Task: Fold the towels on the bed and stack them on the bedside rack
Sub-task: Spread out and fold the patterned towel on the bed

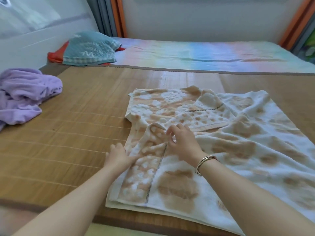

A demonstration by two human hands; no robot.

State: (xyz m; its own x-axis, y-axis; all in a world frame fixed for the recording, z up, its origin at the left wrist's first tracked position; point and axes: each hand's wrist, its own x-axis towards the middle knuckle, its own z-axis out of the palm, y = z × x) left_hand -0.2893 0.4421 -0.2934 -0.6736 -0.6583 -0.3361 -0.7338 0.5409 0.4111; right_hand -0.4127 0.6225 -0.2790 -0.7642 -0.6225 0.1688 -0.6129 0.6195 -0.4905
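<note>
A white towel with tan blotches (247,150) lies spread and rumpled on the bamboo mat of the bed (76,133), its left edge bunched and partly turned over. My left hand (117,156) grips that bunched left edge, fingers curled into the cloth. My right hand (183,142), a bracelet on its wrist, pinches a fold of the same towel just to the right of the left hand. A crumpled purple towel (25,92) sits at the left of the mat. A teal towel (90,48) lies over a red one at the far left of the bed.
Beyond the mat stretches a pastel rainbow sheet (204,55). A white headboard wall (30,41) rises on the left, and curtains with orange trim (117,16) hang at the back. The bed's near edge runs along the bottom of the view. No rack is in view.
</note>
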